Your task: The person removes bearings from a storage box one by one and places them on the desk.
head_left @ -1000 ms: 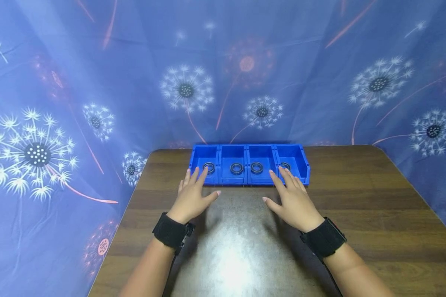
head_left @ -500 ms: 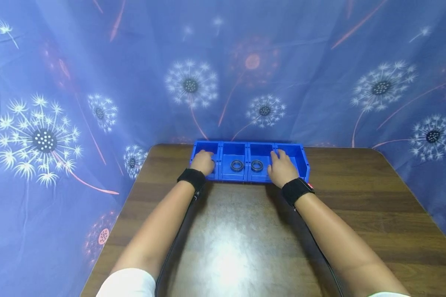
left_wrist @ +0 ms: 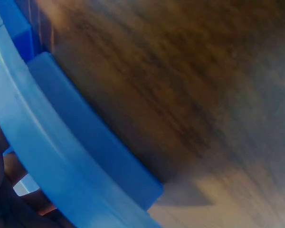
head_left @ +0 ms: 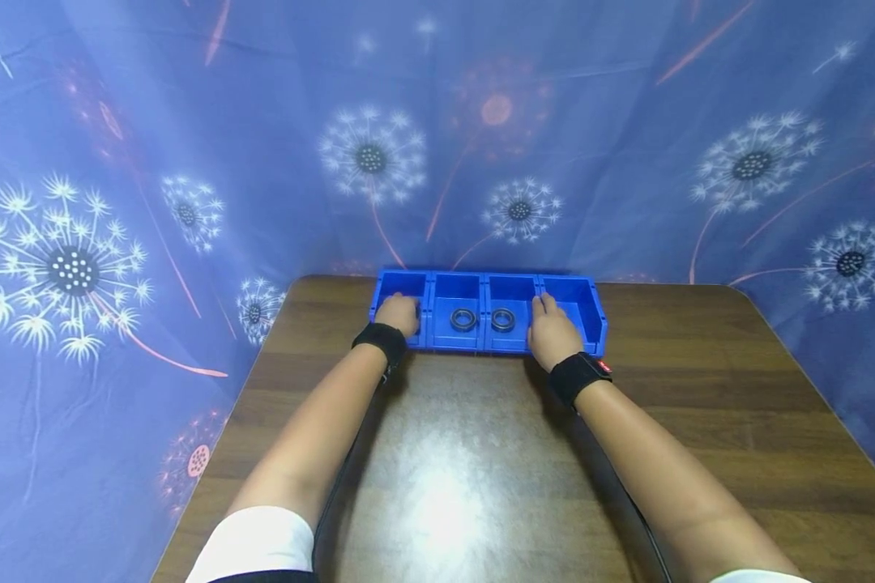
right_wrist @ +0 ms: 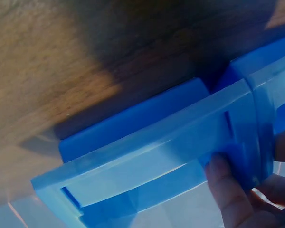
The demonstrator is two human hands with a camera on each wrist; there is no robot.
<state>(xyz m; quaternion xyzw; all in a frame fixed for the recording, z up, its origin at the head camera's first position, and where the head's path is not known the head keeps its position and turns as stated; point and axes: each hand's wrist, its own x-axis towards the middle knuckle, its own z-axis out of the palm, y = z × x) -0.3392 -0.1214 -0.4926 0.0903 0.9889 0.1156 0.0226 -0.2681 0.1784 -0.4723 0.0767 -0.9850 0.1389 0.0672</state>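
Observation:
A row of joined blue bins stands on the table. Two dark bearing-like rings lie in its middle compartments, the left ring and the right ring. My left hand reaches into the leftmost compartment, knuckles up. In the left wrist view its fingers show behind the front lip; I cannot tell what they hold. My right hand grips the wall between the two right-hand compartments, with fingers on one side and thumb on the other. Both hands hide the floors beneath them.
The wooden table runs up to a blue dandelion-print curtain behind the bins. Black straps wrap the left wrist and the right wrist. A thin cable trails along the right arm.
Both hands have moved forward from in front of the bins into the outer compartments, their spread fingers drawing in. Over the last half second they have barely moved; the middle rings stay put.

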